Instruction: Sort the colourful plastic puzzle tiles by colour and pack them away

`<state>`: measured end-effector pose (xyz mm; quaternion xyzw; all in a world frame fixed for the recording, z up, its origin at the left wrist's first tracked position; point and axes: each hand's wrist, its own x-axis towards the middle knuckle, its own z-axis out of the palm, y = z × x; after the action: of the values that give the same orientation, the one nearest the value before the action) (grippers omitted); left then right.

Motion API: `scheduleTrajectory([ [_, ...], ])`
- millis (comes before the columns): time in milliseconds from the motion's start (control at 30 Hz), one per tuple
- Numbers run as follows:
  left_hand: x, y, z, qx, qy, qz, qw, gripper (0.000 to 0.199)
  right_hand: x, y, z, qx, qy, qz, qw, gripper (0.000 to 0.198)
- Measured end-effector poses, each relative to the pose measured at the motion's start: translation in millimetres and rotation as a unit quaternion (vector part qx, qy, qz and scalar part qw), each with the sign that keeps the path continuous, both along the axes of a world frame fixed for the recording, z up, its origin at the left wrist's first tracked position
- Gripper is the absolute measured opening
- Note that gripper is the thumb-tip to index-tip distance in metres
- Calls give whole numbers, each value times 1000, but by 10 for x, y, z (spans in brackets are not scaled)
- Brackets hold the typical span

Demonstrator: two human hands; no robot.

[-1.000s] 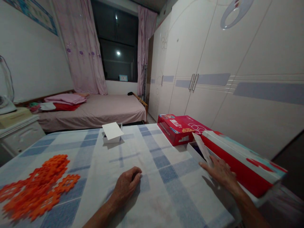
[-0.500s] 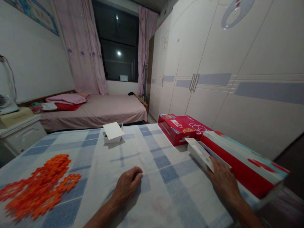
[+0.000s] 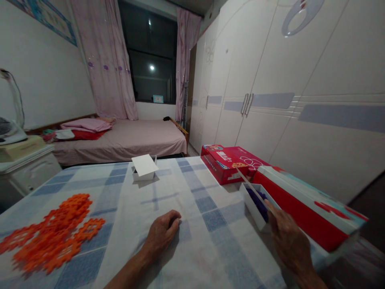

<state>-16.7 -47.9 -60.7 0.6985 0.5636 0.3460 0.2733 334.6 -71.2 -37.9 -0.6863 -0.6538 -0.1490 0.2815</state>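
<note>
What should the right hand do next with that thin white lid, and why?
Perhaps the right hand should turn the thin white lid flat over the white rectangular box, because the lid looks tilted nearly edge-on and dark purple contents show in the open box.

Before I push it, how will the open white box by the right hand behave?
The open white box would probably slide rather than roll, given its flat sides. Its thin walls suggest it could flex if squeezed. Tipped, it might spill its purple contents, since its top isn't closed.
</note>
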Motion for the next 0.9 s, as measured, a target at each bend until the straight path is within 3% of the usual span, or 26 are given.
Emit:
scheduleTrajectory([
  [133, 1, -15, 14, 7, -3, 2, 1000, 23, -317, 143, 183, -62, 136, 76, 986, 48],
  [200, 1, -19, 12, 6, -7, 6, 1000, 22, -574, 238, 180, -139, 255, 108, 951, 48],
  [233, 0, -19, 9, 6, -9, 9, 1000, 22, -714, 289, 153, -179, 324, 121, 921, 47],
  [300, -2, -16, 0, 8, -13, 11, 1000, 22, -999, 400, 74, -240, 469, 156, 836, 41],
  [433, -2, -9, -16, 13, -14, 4, 1000, 22, -1513, 709, -13, -261, 680, 233, 644, 24],
  [467, -2, -9, -18, 15, -13, 3, 1000, 23, -1624, 801, 0, -263, 700, 247, 616, 22],
  [500, -1, -9, -18, 17, -11, 2, 1000, 23, -1726, 890, 25, -273, 698, 262, 608, 20],
  [600, 1, -13, -13, 14, -8, 6, 1000, 22, -1946, 1067, 125, -336, 601, 299, 660, 18],
  [700, 5, -14, -2, 3, -6, 7, 1000, 22, -1926, 1022, 198, -371, 505, 308, 716, 23],
  [733, 6, -15, 1, 2, -6, 8, 1000, 22, -1837, 959, 211, -349, 471, 308, 749, 27],
  [800, 9, -17, 5, 4, -7, 11, 1000, 22, -1520, 792, 222, -255, 348, 292, 853, 40],
  [867, 12, -20, 5, 9, -11, 12, 1000, 23, -1044, 607, 210, -123, 198, 215, 948, 47],
  [900, 13, -22, 4, 9, -13, 11, 1000, 23, -775, 521, 192, -75, 127, 159, 976, 49],
])
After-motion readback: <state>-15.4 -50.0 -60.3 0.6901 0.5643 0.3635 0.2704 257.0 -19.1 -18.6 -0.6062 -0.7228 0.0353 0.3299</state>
